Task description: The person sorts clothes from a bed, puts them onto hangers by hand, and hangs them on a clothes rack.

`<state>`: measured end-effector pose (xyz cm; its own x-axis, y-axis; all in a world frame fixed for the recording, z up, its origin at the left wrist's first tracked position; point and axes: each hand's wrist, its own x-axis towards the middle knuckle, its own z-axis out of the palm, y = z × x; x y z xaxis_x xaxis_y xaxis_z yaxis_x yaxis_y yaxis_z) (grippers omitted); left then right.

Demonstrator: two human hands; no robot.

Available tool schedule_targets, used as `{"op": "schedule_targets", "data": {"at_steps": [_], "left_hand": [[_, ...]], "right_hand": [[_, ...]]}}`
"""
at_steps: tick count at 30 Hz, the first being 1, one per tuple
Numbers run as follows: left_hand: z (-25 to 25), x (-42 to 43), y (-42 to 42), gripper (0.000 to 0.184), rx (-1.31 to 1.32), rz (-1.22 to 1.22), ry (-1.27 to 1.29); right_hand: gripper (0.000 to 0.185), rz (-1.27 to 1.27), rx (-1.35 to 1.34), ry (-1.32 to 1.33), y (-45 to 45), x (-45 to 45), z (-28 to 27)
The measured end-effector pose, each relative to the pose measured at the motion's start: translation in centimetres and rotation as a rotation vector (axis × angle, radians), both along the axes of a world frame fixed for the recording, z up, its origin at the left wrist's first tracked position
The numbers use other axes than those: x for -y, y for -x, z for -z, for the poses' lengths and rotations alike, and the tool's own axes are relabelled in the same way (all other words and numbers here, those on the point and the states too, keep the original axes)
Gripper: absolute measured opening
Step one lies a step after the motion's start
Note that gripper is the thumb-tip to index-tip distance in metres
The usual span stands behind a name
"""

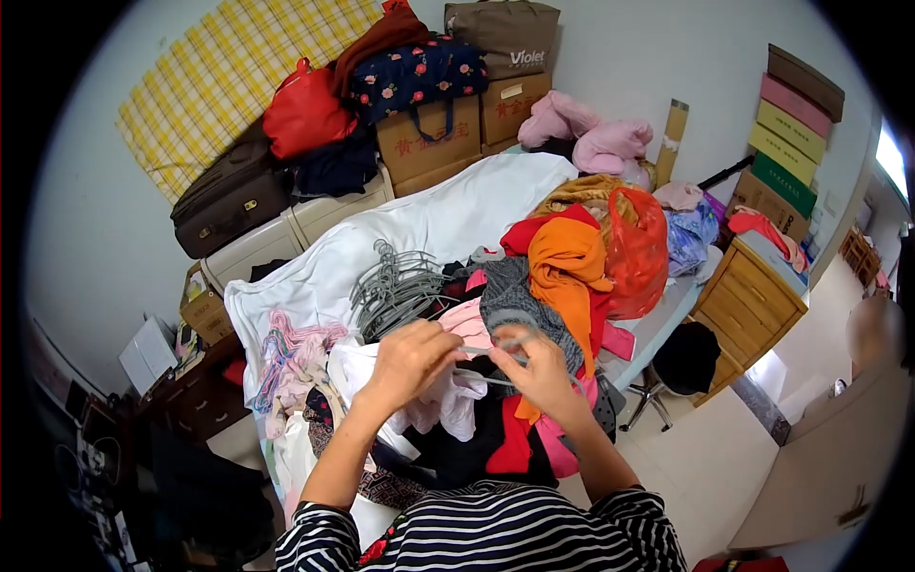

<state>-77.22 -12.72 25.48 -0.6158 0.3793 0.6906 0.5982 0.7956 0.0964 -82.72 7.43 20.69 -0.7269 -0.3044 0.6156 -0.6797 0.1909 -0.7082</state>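
Note:
Both my hands are raised over a heap of clothes on the bed. My left hand (412, 357) has its fingers pinched on a grey hanger (477, 350) near the middle of the view. On the right side my right hand (539, 370) is closed on the same hanger, its fingers bent around it. A white garment (450, 405) hangs just below my hands. Behind them lies a pile of grey hangers (396, 286). Grey knitted cloth (515, 291) and an orange garment (562, 262) lie beyond my right hand.
A red plastic bag (637, 253) stands on the bed's right part. Wooden drawers (748, 305) and a black stool (686, 357) are at the right. Cardboard boxes (429, 143) and a dark suitcase (229, 200) line the back. A person's arm (872, 334) shows at the far right.

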Motion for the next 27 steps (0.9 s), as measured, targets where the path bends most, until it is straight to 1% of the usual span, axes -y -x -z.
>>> {"op": "schedule_targets", "data": {"at_steps": [1,3,4,5,7,8,9,11,15,17,19,21,22,25,27], "left_hand": [[-0.2,0.4,-0.1,0.013,-0.001,-0.001,-0.001],[-0.8,1.4,-0.4,0.012,0.011,-0.117,-0.207],[-0.8,2.0,-0.4,0.011,0.007,-0.135,-0.273],[-1.0,2.3,-0.7,0.011,0.006,-0.137,-0.277],[-2.1,2.5,-1.4,0.01,0.071,-0.146,-0.477],[-2.5,2.5,-1.8,0.009,0.091,-0.147,-0.518],[-2.7,2.5,-2.1,0.009,0.094,-0.146,-0.519],[-2.9,2.6,-2.4,0.009,0.132,-0.129,-0.62],[-2.4,3.3,-2.8,0.01,0.146,-0.101,-0.631],[-2.3,3.3,-3.0,0.01,0.145,-0.088,-0.659],[-2.2,3.5,-3.3,0.01,0.141,-0.073,-0.685],[-1.9,3.9,-3.6,0.009,0.151,-0.128,-0.587],[-1.8,4.2,-3.8,0.009,0.147,-0.133,-0.588],[-1.2,4.7,-3.9,0.009,0.141,-0.137,-0.556],[-0.4,4.8,-3.7,0.009,0.184,-0.084,-0.56]], "right_hand": [[0.022,-0.001,-0.001,-0.001,-0.4,-0.2,-0.8],[0.028,0.353,-0.596,0.013,-1.0,-0.8,-2.7],[0.028,0.318,-0.617,0.059,-1.5,-1.2,-2.2],[0.028,0.316,-0.619,0.057,-2.0,-1.2,-1.2],[0.028,0.019,-0.614,0.101,-2.4,-0.4,0.9],[0.027,-0.08,-0.538,0.061,-2.5,0.3,1.5],[0.031,-0.18,-0.347,0.025,-2.8,0.8,2.0],[0.037,-0.242,-0.088,-0.055,-2.7,1.4,2.5],[0.034,-0.269,-0.092,-0.115,-1.8,2.3,2.9],[0.033,-0.387,-0.148,-0.219,-1.5,2.7,2.6],[0.031,-0.402,-0.2,-0.267,-1.0,2.5,3.7],[0.027,-0.383,-0.154,-0.308,-0.6,1.9,4.0],[0.027,-0.388,-0.156,-0.309,-0.4,1.6,3.9],[0.044,-0.328,0.51,0.51,0.5,0.1,3.7],[0.057,-0.558,0.435,0.608,1.0,-0.8,3.6]]}}
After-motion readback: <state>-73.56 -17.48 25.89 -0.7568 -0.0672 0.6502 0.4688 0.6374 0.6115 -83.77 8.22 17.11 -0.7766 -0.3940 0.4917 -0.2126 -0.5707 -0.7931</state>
